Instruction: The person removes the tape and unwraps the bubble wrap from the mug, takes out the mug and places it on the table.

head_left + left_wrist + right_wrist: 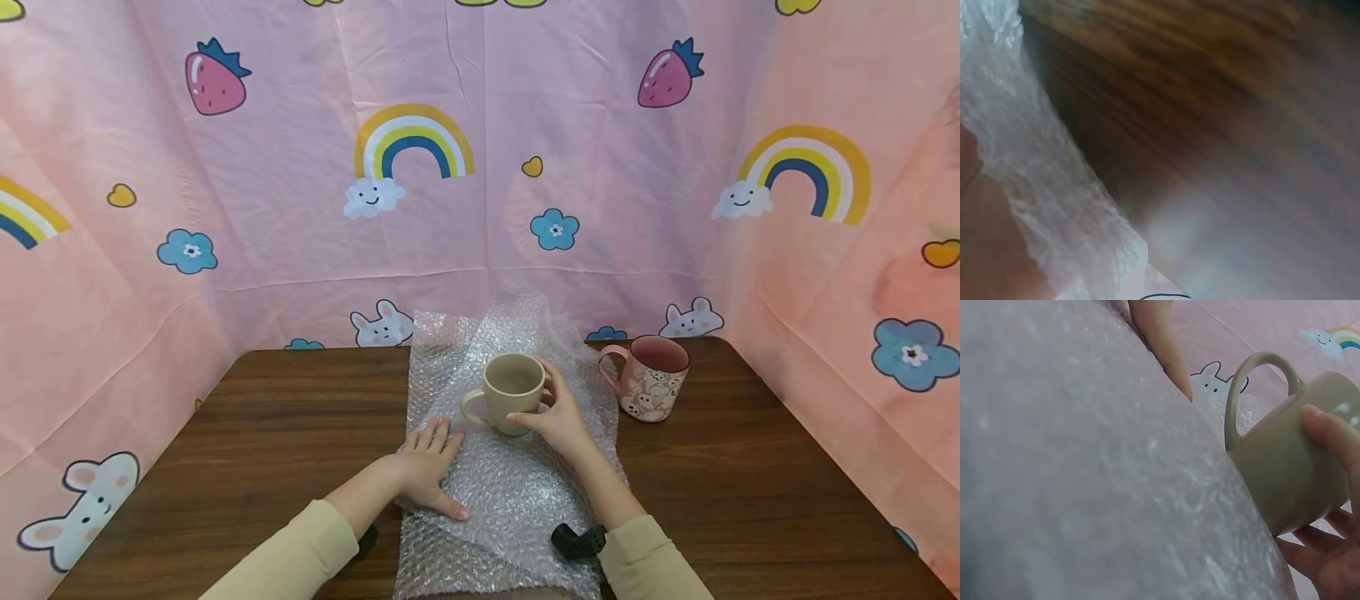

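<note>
A plain beige mug stands upright on a sheet of bubble wrap, its handle toward the left. My right hand holds the mug from its right side, thumb in front and fingers behind. In the right wrist view that hand grips the mug near its base and side. My left hand rests on the left part of the bubble wrap with its fingers spread. The left wrist view shows only part of that hand beside the wrap.
A pink mug with white printed figures stands to the right of the wrap, handle toward it. The wrap spans the middle of the dark wooden table, up to a printed pink cloth behind.
</note>
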Available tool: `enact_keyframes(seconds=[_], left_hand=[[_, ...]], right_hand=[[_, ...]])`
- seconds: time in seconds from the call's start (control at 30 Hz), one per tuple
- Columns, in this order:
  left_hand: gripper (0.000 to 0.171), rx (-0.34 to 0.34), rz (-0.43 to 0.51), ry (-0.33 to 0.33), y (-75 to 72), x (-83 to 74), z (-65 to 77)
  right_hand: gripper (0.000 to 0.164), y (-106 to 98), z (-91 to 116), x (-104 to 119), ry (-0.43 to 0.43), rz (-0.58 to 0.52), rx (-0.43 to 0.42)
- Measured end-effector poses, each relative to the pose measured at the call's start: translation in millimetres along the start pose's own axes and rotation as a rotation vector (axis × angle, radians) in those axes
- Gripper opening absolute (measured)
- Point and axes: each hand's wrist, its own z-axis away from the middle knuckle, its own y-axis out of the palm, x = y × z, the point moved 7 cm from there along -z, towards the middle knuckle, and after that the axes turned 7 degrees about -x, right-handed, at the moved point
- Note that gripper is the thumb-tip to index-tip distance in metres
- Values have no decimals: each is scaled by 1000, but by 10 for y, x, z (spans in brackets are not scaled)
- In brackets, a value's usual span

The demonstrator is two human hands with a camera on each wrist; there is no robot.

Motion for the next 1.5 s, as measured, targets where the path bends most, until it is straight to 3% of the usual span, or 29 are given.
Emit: enact_keyframes(seconds=[0.23,0.47,0.57,0.8,1.0,1.5], left_hand=[[122,20,-14,-11,5,-4,-18],[122,14,-13,-17,-15,-20,12],[123,22,-2,-18,-3,0,2],[131,5,16,23,80,73,-55],[124,16,-18,-8,22,16,-11],[121,-1,-20,4,27,2,-2]], right_hand=[[99,-22,5,2,-4,26,-39],[98,-14,55,121,-7,38,-21],[99,-28,25,32,-8,32,-38],[102,-72,52,100,-14,51,-58],[100,-135,61,123,3,50,-68],[99,-302,161,259,-20,91,-117]])
